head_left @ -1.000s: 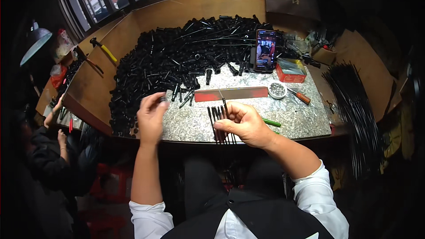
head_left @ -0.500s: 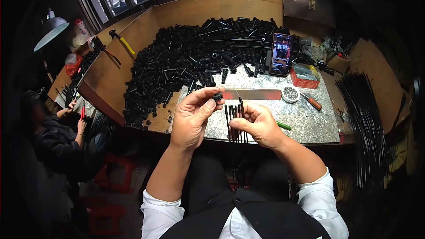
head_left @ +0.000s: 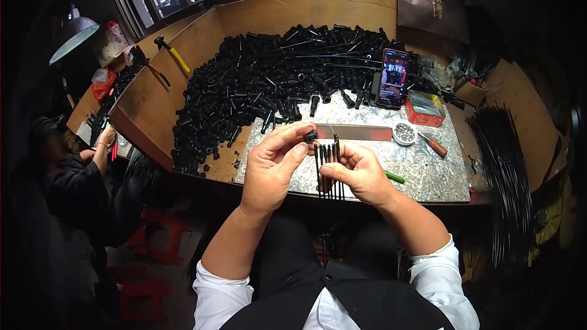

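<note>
L hand [head_left: 269,171] has thumb & fingers clamped on a small, stubby blk piece [head_left: 310,136], approx. at the fingertips, just above the tops of the rods [head_left: 324,154]; can't tell if it touches them. R hand [head_left: 362,176] clamps the rods, i.e. thin, straight, smooth blk ones, fanned side by side & near upright, thumb in front, other fingers behind; tops poke out above the thumb, lower ends hang below.

Worktop [head_left: 437,177] = speckled, glossy, stone-like. On it: flat reddish-brown bar [head_left: 370,133] behind the hands, round wht bowl [head_left: 404,143] w/ tiny shiny bits, screwdriver [head_left: 436,148] w/ orange handle, red box [head_left: 423,119]. Beyond: big heap [head_left: 263,79] of blk tubular parts against brown boards [head_left: 293,9].
</note>
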`<control>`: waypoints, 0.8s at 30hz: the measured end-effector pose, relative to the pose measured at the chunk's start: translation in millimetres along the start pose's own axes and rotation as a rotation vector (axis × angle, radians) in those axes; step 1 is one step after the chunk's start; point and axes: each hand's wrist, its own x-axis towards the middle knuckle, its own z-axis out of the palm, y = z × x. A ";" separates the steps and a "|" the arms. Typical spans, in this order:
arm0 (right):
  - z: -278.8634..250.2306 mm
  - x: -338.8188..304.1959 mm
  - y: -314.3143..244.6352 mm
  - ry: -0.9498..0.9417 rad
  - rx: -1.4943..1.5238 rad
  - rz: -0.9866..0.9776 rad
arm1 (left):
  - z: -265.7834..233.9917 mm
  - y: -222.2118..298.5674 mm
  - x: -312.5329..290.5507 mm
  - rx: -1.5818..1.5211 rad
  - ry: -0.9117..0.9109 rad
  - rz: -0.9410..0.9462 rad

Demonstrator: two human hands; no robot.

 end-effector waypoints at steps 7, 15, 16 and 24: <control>-1.8 1.3 0.9 -0.014 0.037 0.003 | 0.2 0.2 0.5 -0.010 0.022 -0.054; -0.8 0.9 -1.1 -0.029 0.043 0.022 | -6.8 -10.9 1.8 -0.263 0.048 -0.094; -2.1 1.7 1.8 -0.034 0.037 0.011 | -7.5 -9.8 1.9 -0.263 0.047 -0.094; -2.8 1.9 1.7 -0.054 0.028 0.024 | -9.0 -6.4 -0.3 -0.362 0.010 -0.172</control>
